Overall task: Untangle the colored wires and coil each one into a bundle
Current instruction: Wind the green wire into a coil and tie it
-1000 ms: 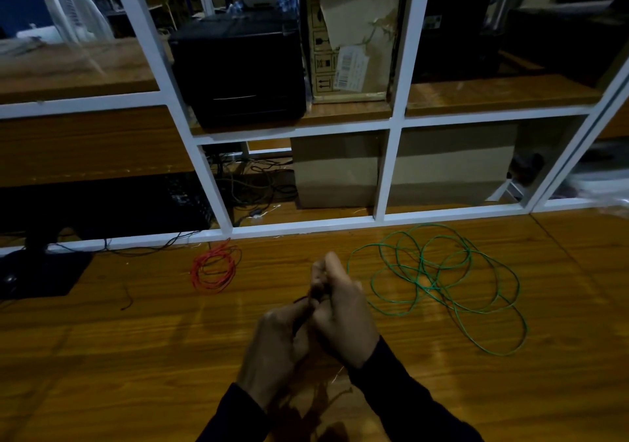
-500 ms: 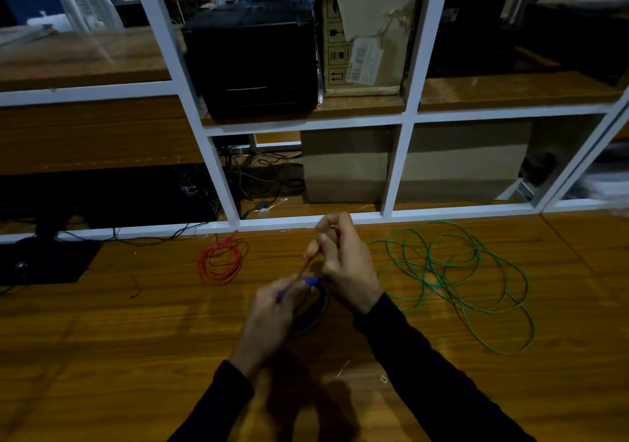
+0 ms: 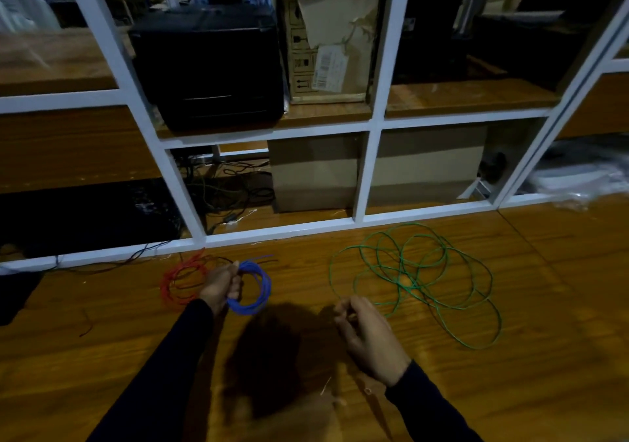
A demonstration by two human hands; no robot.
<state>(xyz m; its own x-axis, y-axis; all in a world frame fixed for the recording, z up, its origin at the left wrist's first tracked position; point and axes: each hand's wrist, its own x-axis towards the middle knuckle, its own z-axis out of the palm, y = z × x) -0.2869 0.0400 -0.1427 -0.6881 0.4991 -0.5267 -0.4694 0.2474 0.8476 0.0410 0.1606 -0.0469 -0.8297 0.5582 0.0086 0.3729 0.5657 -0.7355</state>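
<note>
My left hand (image 3: pixel 221 285) grips a coiled blue wire bundle (image 3: pixel 258 288), held just above the wooden table beside a coiled red wire bundle (image 3: pixel 177 281) that lies on the wood. To the right a green wire (image 3: pixel 418 278) is spread in loose tangled loops on the table. My right hand (image 3: pixel 367 336) hovers near the green wire's near-left loop, fingers curled in; nothing shows in it.
The wooden table (image 3: pixel 102 356) ends at a white-framed glass partition (image 3: pixel 279 234). Behind the glass are a black printer (image 3: pixel 211 67), cardboard boxes (image 3: pixel 326 33) and loose black cables (image 3: pixel 224 186). A black object (image 3: pixel 17 292) sits at the table's left edge.
My hands have come apart. The left one carried the blue coil left to the red bundle; the right one let go and moved right and down toward the green wire.
</note>
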